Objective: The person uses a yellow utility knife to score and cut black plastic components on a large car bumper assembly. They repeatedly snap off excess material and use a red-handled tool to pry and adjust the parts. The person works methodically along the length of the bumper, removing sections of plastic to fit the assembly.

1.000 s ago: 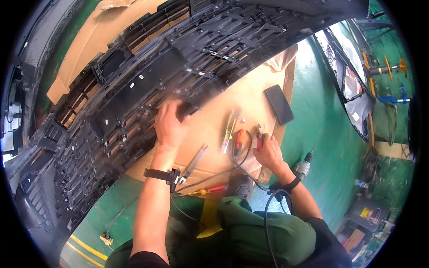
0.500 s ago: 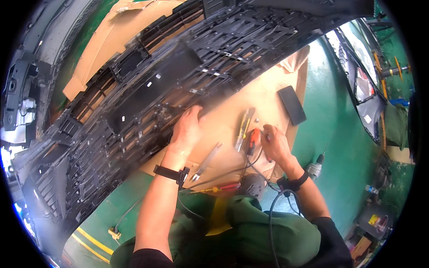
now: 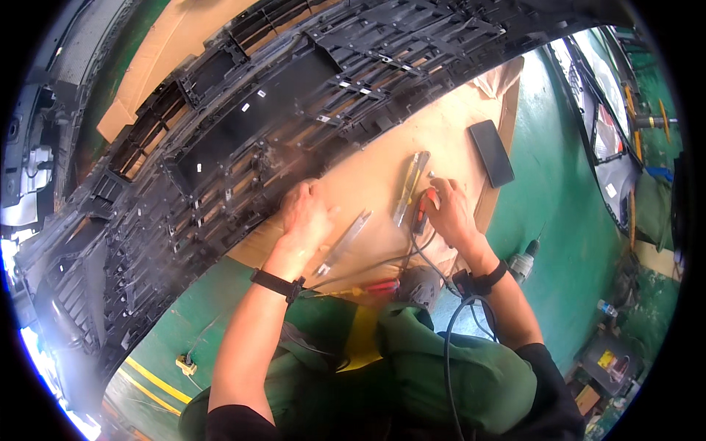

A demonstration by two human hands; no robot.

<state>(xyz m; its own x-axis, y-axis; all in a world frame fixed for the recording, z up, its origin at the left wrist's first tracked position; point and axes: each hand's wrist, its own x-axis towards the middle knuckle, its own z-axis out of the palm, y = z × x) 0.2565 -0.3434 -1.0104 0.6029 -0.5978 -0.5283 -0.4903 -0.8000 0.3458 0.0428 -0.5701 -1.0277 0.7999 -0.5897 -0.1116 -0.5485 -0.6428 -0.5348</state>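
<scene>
A large black slatted car bumper or grille panel (image 3: pixel 243 140) lies diagonally across cardboard (image 3: pixel 382 162), its rear side up. At the panel's near edge is my left hand (image 3: pixel 305 213), fingers curled; what they hold, if anything, is hidden. My right hand (image 3: pixel 450 212) is bent over the cardboard, with curled fingers against the end of an orange-red handled tool (image 3: pixel 421 212); any grip is hard to make out. A tiny piece (image 3: pixel 432 174) lies by its fingertips. Left of these rests a yellow-and-clear handled tool (image 3: pixel 409 189), and closer to my left hand a flat grey strip tool (image 3: pixel 344 244).
A black phone-like slab (image 3: pixel 491 153) rests at the cardboard's right edge. Cables (image 3: pixel 368 275) run past red-handled pliers (image 3: pixel 382 287) near my knees. A power drill (image 3: pixel 525 261) stands on the green floor. Another car panel (image 3: pixel 610 162) is at the right.
The view has shifted, moving the scene up and slightly right. My left hand has drawn back along the panel edge toward me. My right hand has moved left, closer to the orange-red tool.
</scene>
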